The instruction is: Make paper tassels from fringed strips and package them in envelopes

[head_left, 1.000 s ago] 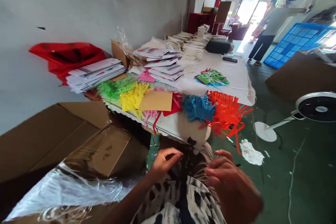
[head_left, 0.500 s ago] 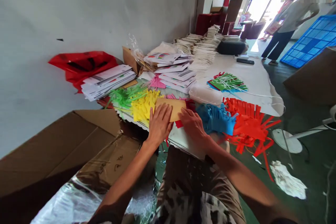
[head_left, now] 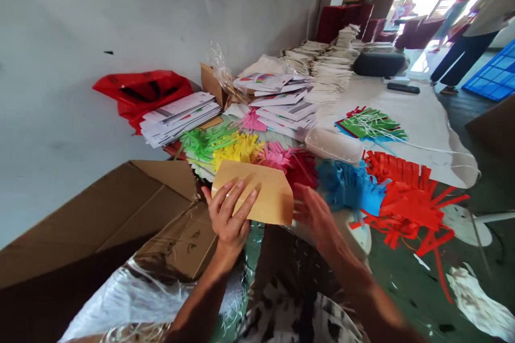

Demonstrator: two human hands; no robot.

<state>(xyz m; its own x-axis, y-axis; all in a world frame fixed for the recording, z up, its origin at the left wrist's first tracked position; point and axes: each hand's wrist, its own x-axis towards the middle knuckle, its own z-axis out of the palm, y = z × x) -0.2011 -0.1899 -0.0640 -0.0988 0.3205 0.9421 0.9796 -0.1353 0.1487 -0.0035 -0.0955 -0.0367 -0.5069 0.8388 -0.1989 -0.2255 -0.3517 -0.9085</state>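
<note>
My left hand (head_left: 231,217) has hold of a tan kraft-paper envelope (head_left: 267,187), its fingers spread across the near face and the thumb at the left edge. The envelope is lifted and tilted above the table's front edge. Just off its right end is my right hand (head_left: 317,217), fingers stretched out and blurred, with nothing visible in it. Behind the envelope lie bunches of fringed strips: green (head_left: 207,142), yellow (head_left: 237,150), pink (head_left: 277,155) and dark red (head_left: 301,169). Blue fringe (head_left: 350,182) and red-orange fringe (head_left: 410,198) lie right of my right hand.
Stacks of printed white envelopes (head_left: 177,115) sit near a red bag (head_left: 140,94). A clear plastic tray (head_left: 333,146) and tied green fringe (head_left: 372,123) lie farther back. An open cardboard box (head_left: 161,193) stands at left. Two people (head_left: 475,37) stand far right.
The envelope has been raised from the table towards me in my left hand. My right hand has come off it to the right. The view has shifted left.
</note>
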